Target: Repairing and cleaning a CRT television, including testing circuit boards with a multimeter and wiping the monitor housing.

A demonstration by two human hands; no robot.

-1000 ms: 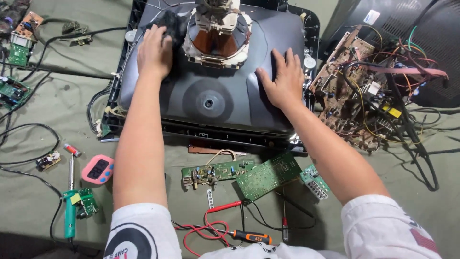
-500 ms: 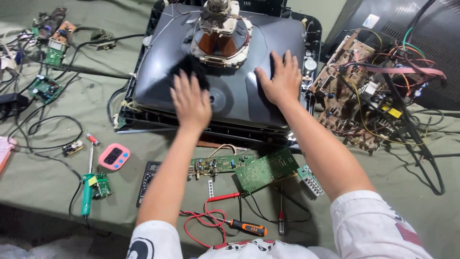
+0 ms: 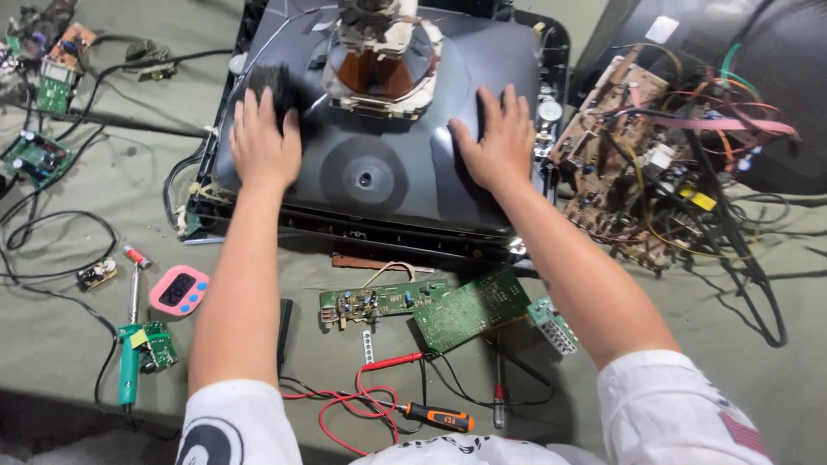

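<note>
Tools lie closest to the person: an orange-and-black-handled screwdriver (image 3: 439,418) amid looping red test leads (image 3: 357,405), and to the left a green-handled soldering iron (image 3: 129,362) beside a pink digital timer (image 3: 179,290), all within easy reach on the olive cloth-covered counter (image 3: 52,336). Just beyond, two bare green circuit boards (image 3: 431,301) rest flat before the work, apparently set aside. Both arms, in white sleeves, stretch forward over these. The left hand (image 3: 263,146) grips a small black brush or pad (image 3: 269,86), exactly which cannot be told, against the dark grey glass funnel of a picture tube (image 3: 379,185), lying face-down in its black frame at the counter's middle. The right hand (image 3: 495,142) is spread flat, fingers splayed, on the tube's right slope, seemingly to steady it. Between the hands rises the copper-wound deflection yoke (image 3: 379,60). At far right, a brown chassis board tangled with coloured wires (image 3: 655,155) leans by a black casing (image 3: 741,77).
</note>
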